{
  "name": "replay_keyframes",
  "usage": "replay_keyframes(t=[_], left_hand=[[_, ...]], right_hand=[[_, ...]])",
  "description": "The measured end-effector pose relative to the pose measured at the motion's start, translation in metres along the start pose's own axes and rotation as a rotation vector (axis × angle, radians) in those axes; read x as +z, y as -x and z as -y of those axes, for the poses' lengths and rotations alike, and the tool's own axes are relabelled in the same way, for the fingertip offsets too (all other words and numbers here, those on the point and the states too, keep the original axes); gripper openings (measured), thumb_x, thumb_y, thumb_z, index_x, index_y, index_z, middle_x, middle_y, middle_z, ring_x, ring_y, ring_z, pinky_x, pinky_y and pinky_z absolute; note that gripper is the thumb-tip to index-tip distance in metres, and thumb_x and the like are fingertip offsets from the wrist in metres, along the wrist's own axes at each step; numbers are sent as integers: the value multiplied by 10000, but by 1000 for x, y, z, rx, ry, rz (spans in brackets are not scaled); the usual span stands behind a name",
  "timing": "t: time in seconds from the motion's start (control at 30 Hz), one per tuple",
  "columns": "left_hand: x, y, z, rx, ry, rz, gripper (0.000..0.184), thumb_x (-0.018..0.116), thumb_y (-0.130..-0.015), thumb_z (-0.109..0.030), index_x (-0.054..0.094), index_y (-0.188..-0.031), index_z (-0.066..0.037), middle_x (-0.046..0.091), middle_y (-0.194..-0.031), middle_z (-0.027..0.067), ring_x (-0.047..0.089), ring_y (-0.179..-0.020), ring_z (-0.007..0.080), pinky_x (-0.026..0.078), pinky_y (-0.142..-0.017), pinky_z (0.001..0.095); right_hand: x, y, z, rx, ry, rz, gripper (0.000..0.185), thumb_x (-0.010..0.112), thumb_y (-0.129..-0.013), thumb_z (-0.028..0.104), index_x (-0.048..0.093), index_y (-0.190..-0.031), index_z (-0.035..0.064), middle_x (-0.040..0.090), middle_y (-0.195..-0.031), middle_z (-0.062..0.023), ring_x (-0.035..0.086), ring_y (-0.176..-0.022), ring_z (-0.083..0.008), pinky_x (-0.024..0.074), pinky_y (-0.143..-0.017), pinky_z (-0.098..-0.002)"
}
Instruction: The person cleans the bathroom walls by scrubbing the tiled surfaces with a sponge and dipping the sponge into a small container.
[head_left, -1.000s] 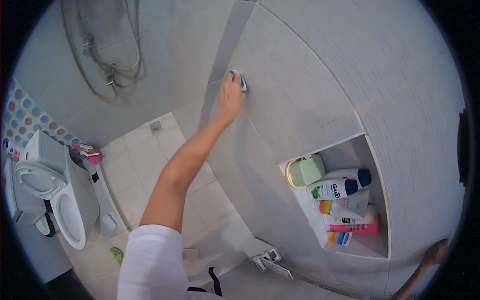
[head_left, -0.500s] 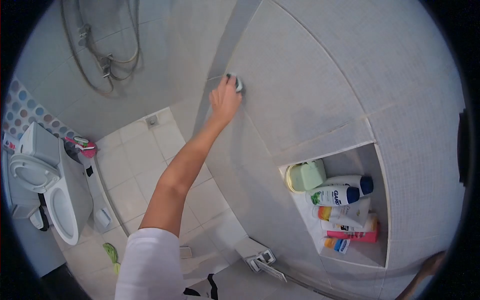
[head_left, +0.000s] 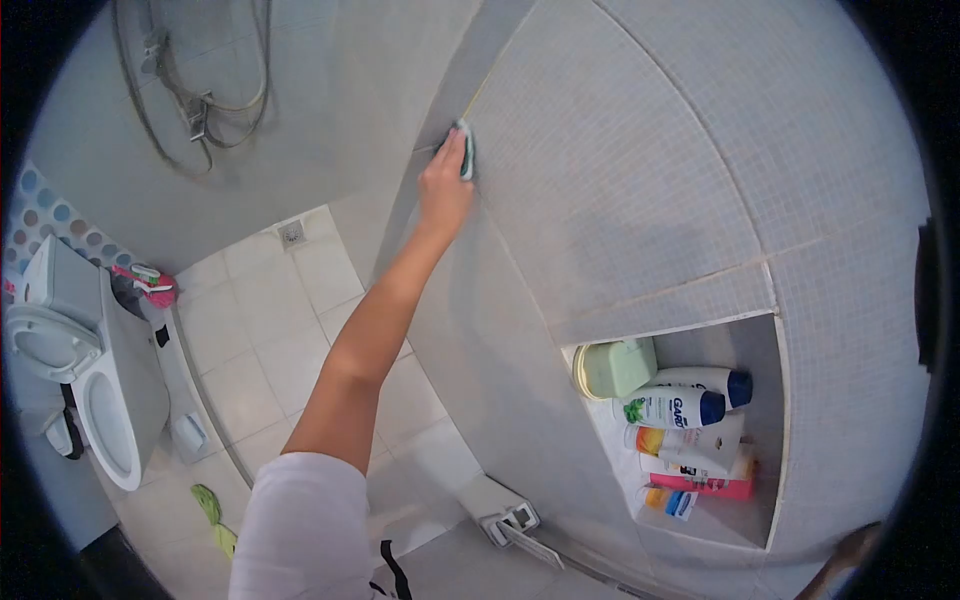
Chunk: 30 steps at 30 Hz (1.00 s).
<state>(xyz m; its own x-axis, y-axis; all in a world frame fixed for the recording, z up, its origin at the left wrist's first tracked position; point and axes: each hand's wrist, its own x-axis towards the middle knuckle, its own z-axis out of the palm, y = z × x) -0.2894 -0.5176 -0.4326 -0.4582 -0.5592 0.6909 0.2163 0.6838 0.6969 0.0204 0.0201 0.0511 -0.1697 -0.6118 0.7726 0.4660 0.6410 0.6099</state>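
Note:
My left hand [head_left: 447,188] reaches out from a white sleeve and presses a white and dark-green scrub sponge [head_left: 467,152] against the grey tiled wall [head_left: 620,190]. Its fingers are closed over the sponge, which sits beside a darker vertical tile strip [head_left: 440,125]. At the lower right edge, part of my right arm [head_left: 845,565] shows against the wall, dim and cut off by the lens border. The fingers of my right hand cannot be made out.
A wall niche [head_left: 773,430] holds several bottles [head_left: 670,408] and a pale green container [head_left: 617,367]. A shower hose [head_left: 265,75] hangs at upper left. The toilet [head_left: 110,420] stands left, near a green cloth [head_left: 212,510]. A white bin-like object [head_left: 505,515] sits low by the wall.
My left hand has moved slightly up and left with the sponge, closer to the darker tile strip. The whole view has shifted a little.

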Motion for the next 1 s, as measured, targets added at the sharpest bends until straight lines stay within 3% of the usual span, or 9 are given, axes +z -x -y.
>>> replay_keyframes(t=[0.17, 0.33, 0.43, 0.5, 0.6, 0.73, 0.8, 0.83, 1.0], left_hand=[[-3, 41, 44, -423, -161, 350, 473, 618, -702, 35, 597, -1171, -25, 634, -1055, 242, 624, -952, 401, 511, -827, 439], [-29, -58, -39, -299, -43, 213, 251, 609, -708, -33, 652, -953, 1, 644, -861, 246, 620, -828, 429, 491, -740, 486], [-46, -103, -95, -8, 135, -8, 227, 581, -707, -36, 667, -915, -5, 640, -858, 239, 620, -822, 414, 493, -727, 472], [-45, -135, -123, -8, -16, 70, 250, 621, -696, -30, 612, -943, 9, 659, -932, 212, 638, -847, 381, 520, -718, 451], [-20, -86, -73, 229, 71, -164, 331, 605, -689, -12, 612, -1020, 1, 652, -1022, 205, 633, -888, 379, 525, -750, 454], [1, 32, 29, -82, 59, 20, 504, 579, -674, 43, 587, -1175, -9, 622, -1106, 241, 621, -959, 399, 489, -873, 431], [16, 81, 69, -561, 102, 200, 523, 563, -682, 53, 585, -1201, -11, 618, -1109, 255, 606, -1014, 398, 473, -893, 409], [25, 103, 88, -566, 106, 193, 523, 563, -682, 53, 585, -1201, -11, 618, -1109, 255, 606, -1014, 398, 473, -893, 409], [17, 100, 57, -875, 209, 127, 519, 534, -722, 50, 557, -1239, 11, 598, -1158, 262, 589, -1096, 362, 439, -945, 378]], right_hand=[[4, 8, -10, 69, 35, 3, 626, 238, -996, 444, 369, -1311, -81, 419, -1299, -262, 426, -1143, -427, 318, -939, -540], [73, 85, -168, 57, 153, 84, 543, 332, -991, 362, 396, -1325, -62, 444, -1323, -228, 435, -1194, -360, 310, -1004, -460], [57, 72, -138, 74, 33, 35, 526, 343, -992, 344, 401, -1327, -58, 445, -1328, -224, 434, -1203, -350, 310, -1011, -447], [27, 37, -74, 41, 57, 38, 542, 298, -998, 358, 389, -1324, -66, 429, -1324, -235, 424, -1189, -379, 312, -987, -479], [4, 11, -12, 38, 66, 47, 570, 231, -1008, 380, 371, -1319, -77, 404, -1318, -251, 408, -1169, -422, 315, -951, -527], [3, 9, -2, 26, 59, 30, 570, 208, -1018, 377, 386, -1298, -87, 398, -1316, -252, 406, -1152, -432, 322, -923, -553], [3, 6, 0, 32, 23, 12, 575, 212, -1019, 382, 403, -1279, -93, 421, -1297, -253, 424, -1129, -432, 332, -909, -559], [6, 9, -7, -49, 100, -22, 571, 236, -1016, 389, 430, -1247, -96, 449, -1263, -258, 449, -1091, -431, 348, -883, -558], [9, 4, -7, -149, -15, -137, 542, 303, -1009, 389, 496, -1154, -97, 513, -1163, -282, 504, -995, -435, 387, -806, -552]])
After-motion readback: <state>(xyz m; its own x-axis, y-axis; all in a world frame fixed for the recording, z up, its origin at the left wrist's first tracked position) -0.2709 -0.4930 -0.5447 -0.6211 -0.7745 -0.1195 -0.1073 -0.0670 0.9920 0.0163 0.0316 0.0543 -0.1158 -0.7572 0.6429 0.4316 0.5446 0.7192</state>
